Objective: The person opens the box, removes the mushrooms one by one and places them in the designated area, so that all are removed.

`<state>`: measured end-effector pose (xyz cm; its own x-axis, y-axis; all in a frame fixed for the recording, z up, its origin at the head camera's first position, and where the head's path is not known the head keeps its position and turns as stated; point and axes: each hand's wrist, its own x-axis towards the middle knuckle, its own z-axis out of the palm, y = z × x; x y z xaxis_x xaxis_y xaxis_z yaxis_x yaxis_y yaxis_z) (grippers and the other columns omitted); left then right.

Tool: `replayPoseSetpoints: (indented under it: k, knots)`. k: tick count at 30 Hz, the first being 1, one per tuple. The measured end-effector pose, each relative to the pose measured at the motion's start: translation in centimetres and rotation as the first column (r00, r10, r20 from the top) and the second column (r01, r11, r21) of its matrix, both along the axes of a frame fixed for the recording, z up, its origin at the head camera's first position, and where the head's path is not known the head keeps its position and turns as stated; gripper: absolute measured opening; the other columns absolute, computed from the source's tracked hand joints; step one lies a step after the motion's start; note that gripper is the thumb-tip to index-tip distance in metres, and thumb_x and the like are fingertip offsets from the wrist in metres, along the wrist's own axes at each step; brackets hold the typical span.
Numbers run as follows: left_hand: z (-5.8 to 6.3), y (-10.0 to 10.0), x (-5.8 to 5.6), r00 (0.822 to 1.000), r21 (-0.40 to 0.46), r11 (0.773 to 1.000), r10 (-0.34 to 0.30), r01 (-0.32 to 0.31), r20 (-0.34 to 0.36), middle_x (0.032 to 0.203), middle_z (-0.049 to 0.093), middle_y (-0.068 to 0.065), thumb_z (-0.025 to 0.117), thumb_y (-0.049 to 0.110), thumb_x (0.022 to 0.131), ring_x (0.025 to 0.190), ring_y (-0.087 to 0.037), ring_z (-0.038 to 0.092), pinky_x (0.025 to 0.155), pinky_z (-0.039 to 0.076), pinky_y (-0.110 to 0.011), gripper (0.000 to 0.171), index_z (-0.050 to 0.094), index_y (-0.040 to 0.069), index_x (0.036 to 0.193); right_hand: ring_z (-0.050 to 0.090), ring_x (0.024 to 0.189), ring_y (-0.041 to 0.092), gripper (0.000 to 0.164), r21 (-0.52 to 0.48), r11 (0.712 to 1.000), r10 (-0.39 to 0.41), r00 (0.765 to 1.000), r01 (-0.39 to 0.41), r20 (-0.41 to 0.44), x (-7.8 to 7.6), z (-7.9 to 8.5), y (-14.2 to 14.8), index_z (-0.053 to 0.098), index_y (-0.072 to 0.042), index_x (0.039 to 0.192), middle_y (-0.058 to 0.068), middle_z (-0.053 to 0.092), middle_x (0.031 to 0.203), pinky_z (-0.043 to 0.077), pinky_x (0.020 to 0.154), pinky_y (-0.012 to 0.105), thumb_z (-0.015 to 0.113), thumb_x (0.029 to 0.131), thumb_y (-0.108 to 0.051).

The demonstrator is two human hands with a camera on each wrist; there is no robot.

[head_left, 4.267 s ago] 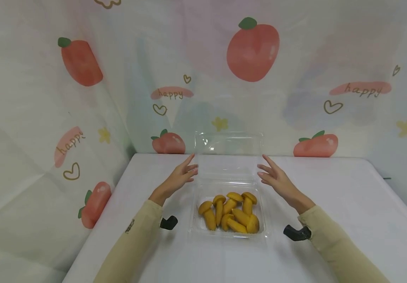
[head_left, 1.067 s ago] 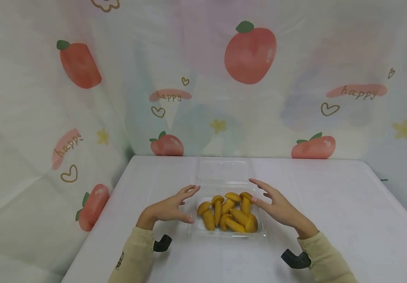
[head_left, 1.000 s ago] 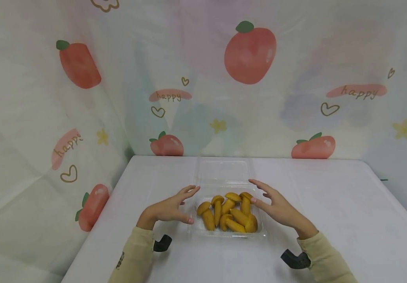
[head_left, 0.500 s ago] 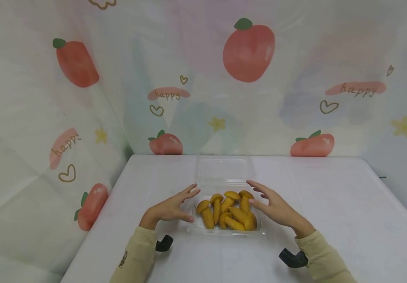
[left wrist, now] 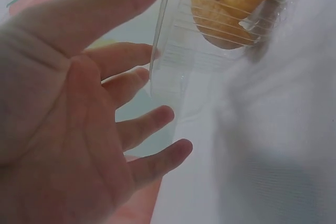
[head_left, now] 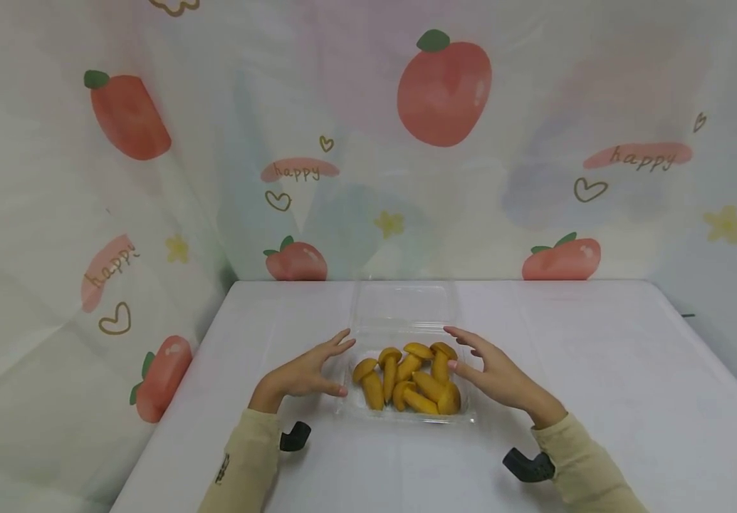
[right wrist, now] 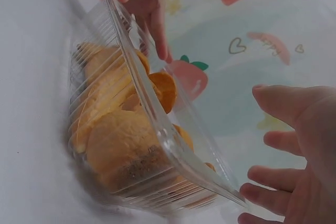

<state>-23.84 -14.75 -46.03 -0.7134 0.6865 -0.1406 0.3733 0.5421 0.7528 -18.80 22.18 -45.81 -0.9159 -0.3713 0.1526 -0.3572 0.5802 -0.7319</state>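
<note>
A clear plastic clamshell box [head_left: 406,419] sits on the white table, its lid [head_left: 403,303] folded back behind it. Several yellow-brown mushrooms [head_left: 429,385] lie inside, some stem-up against others. My left hand [head_left: 300,374] is at the box's left side with fingers spread and thumb apart. In the left wrist view its fingertips [left wrist: 163,115] come right at the clear rim. On the opposite side is my right hand [head_left: 503,377], fingers extended; its thumb overlaps the rightmost mushrooms in the head view. From the right wrist, the fingers [right wrist: 273,179] appear close to the rim's corner. Neither hand grips anything.
The white table [head_left: 586,385] extends around the box. Behind and to the left hangs a pale cloth backdrop [head_left: 368,92] printed with red fruit. A black curved piece [head_left: 528,465] projects from the right sleeve, and a similar one [head_left: 295,437] from the left.
Over four seconds ago the lid stood raised between both hands; now it lies back, and the hands are lower, beside the box. In the last second the hands have barely moved.
</note>
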Motion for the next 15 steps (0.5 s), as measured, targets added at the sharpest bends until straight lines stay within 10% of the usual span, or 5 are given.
replayPoseSetpoints:
  k: [15]
  knots:
    - [0.4, 0.2, 0.4, 0.999, -0.032, 0.999, 0.023, -0.025, -0.038, 0.171, 0.011, -0.017, 0.083, 0.019, 0.085, 0.157, -0.04, 0.015, 0.124, 0.02, -0.062, 0.092, 0.029, 0.0, 0.158, 0.046, 0.139, 0.047, 0.066, 0.027, 0.999, 0.041, 0.996, -0.039, -0.083, 0.5, 0.3, -1.2, 0.044, -0.006, 0.15, 0.021, 0.051, 0.15, 0.038, 0.109, 0.069, 0.075, 0.092, -0.017]
